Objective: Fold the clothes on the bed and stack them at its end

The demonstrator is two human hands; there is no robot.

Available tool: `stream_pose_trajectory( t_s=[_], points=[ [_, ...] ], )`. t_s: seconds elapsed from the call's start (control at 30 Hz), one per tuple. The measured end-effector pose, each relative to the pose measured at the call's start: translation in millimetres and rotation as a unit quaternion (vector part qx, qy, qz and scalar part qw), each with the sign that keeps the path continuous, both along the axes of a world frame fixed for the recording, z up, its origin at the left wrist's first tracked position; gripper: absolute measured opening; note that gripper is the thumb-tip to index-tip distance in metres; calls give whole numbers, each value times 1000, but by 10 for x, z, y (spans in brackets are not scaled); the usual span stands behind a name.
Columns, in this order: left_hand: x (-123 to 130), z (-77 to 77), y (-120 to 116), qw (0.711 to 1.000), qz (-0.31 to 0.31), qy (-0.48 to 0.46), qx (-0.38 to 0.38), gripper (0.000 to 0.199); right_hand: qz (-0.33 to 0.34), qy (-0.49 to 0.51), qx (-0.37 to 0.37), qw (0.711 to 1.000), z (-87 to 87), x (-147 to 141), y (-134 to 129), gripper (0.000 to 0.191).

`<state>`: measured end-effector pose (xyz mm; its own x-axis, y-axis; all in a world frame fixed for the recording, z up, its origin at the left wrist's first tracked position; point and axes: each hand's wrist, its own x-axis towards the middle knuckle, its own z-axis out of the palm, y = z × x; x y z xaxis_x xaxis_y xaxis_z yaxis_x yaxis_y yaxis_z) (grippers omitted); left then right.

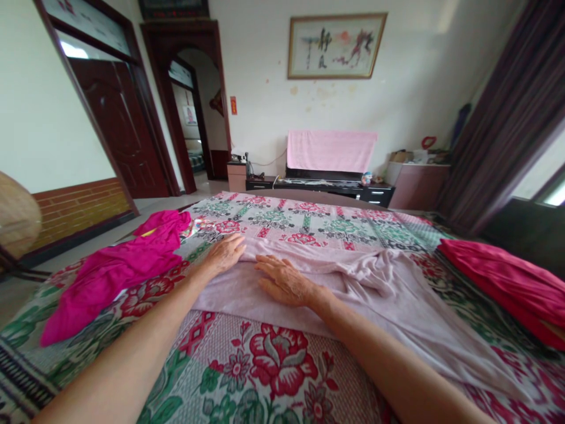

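A pale lilac garment [375, 303] is spread across the middle of the bed, with bunched creases on its right part and a long part trailing to the lower right. My left hand [226, 253] rests on its left end near the far edge, fingers close together and reaching over the cloth. Lying flat on the garment's middle is my right hand [282, 280], its fingers stretched out and slightly apart. Some of the cloth under both hands is hidden.
A bright magenta garment [115, 265] lies crumpled at the left on the flowered bedspread [282, 359]. Folded red clothes [503, 277] are stacked at the right. Beyond the bed stand a black TV cabinet [377, 195] and a screen covered by a pink cloth [331, 150].
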<state>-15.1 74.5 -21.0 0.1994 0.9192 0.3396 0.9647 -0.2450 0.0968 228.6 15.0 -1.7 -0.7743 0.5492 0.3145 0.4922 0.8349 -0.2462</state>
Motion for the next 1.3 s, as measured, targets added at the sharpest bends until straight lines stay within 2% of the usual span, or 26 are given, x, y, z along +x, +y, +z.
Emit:
stream_pose_trajectory(
  t_s=[0.23,0.43,0.6,0.7,0.8,0.87,0.93,1.03,1.1,1.17,1.3],
  points=[
    [12,-57,22,997,22,40,-58,50,11,-35,31,999,-70,-11,-17,42],
    [64,11,-25,999,16,35,-35,51,-12,-46,33,998,-109,-15,-29,45],
    [111,20,-82,984,59,42,-165,69,-16,-34,17,999,-85,-16,-36,43],
    [113,26,-99,980,59,39,-188,74,-5,0,-13,1000,7,61,-12,37],
    [117,22,-100,979,65,32,-190,76,-44,67,-21,997,135,295,54,31],
    [121,8,-95,981,71,30,-178,76,-91,95,-14,991,219,563,108,28],
    [135,4,-89,986,71,30,-149,74,-160,95,-10,982,284,899,147,28],
    [246,65,-91,991,80,35,-103,67,-288,91,9,953,318,1423,140,28],
    [426,152,-106,993,80,39,-75,59,-333,80,8,940,286,1698,92,27],
    [683,244,-132,996,65,35,-54,50,-337,63,-1,939,215,1869,23,26],
    [1205,308,-206,993,89,17,-71,50,-324,33,23,945,54,1940,-117,31]
  ],
)
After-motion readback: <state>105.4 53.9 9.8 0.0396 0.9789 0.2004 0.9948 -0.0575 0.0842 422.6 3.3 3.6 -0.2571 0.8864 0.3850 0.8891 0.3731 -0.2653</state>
